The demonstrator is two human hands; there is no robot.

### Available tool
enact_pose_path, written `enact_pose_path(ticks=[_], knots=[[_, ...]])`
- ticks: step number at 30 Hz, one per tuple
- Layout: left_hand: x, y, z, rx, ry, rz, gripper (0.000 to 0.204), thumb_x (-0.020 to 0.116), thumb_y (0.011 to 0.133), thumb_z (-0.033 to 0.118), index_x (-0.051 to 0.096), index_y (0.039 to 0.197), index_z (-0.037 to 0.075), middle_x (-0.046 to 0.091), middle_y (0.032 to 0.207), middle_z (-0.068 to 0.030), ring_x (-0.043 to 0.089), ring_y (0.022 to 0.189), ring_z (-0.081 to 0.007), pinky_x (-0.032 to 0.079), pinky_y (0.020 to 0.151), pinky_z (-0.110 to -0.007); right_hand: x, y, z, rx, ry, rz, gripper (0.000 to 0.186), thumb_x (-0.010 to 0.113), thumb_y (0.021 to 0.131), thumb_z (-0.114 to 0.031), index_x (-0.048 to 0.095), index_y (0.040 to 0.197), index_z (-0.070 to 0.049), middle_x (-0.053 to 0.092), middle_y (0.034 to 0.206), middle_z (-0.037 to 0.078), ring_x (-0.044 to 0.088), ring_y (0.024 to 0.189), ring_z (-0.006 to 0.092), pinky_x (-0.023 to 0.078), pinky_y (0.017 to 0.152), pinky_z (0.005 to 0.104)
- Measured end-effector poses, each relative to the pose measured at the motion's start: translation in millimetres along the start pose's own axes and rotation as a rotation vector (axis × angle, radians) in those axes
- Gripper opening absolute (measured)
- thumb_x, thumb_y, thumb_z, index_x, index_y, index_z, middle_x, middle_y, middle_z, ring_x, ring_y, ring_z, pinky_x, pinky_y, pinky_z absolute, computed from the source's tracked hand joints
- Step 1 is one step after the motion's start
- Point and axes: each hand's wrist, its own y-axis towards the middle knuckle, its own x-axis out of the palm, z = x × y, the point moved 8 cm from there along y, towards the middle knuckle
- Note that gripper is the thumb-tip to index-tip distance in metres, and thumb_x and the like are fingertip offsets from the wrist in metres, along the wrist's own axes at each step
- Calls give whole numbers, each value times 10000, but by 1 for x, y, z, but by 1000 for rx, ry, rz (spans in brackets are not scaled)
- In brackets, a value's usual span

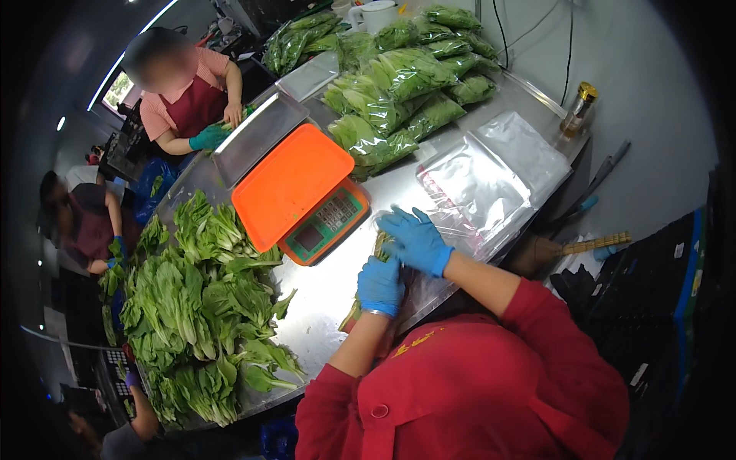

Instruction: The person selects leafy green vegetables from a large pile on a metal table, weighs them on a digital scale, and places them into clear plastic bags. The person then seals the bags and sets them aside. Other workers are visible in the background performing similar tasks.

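Note:
Blue gloves cover both my hands at the table's near edge. My left hand (379, 286) is closed round a narrow bundle of greenish-brown stalks (382, 244), mostly hidden under my hands. My right hand (416, 240) lies over the bundle's far end, fingers stretched out and apart. Just beyond them stands an orange scale (293, 184) with a bare tray and a green keypad. Clear plastic bags (479, 188) lie stacked to the right of my right hand. A big heap of loose leafy greens (192, 307) spreads over the table's left side.
Bagged greens (399, 84) are piled at the back, near a white jug (374, 15). A metal tray (261, 134) lies behind the scale. A gold-lidded jar (580, 107) stands at the right corner. Co-workers (188, 100) work along the far left side.

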Motion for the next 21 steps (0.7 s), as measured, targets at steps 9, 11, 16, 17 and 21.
enact_pose_path(ticks=[9, 11, 16, 17, 21], knots=[[-20, -8, -13, -86, -1, 272, 436, 568, 860, 284, 521, 1285, 195, 559, 862, -154, 586, 741, -306, 485, 638, -396, 14, -13, -125, -423, -23, 189, 284, 623, 757, -219, 632, 970, -32, 625, 1071, 121, 583, 1041, 259, 427, 947, 401], [-27, -4, -25, -123, -183, 147, 483, 573, 860, 284, 490, 1328, 193, 569, 883, -154, 589, 751, -299, 487, 649, -385, 0, -19, -132, -464, 4, 119, 270, 628, 758, -209, 636, 964, -34, 622, 1064, 119, 588, 1020, 259, 434, 931, 386], [-70, -9, -42, -149, -731, 156, 718, 626, 849, 229, 289, 1480, 168, 602, 1027, -170, 619, 870, -291, 503, 735, -378, -93, -39, -61, -121, 442, 418, 306, 602, 865, -258, 599, 1084, -44, 596, 1094, 107, 587, 1012, 234, 454, 895, 352], [-80, -9, -39, -159, -956, 213, 757, 654, 836, 203, 269, 1487, 167, 604, 1082, -181, 626, 910, -296, 507, 764, -385, -89, -52, -17, 327, 580, 569, 326, 573, 910, -284, 580, 1136, -49, 589, 1121, 102, 583, 1027, 220, 465, 880, 344], [-99, 10, 6, 27, -812, 239, 775, 705, 798, 157, 310, 1463, 106, 439, 1403, -193, 502, 1210, -352, 427, 973, -410, 28, -18, 31, 80, 1473, 166, 377, 445, 983, -216, 448, 1312, -33, 547, 1221, 94, 555, 1065, 189, 478, 931, 337]])
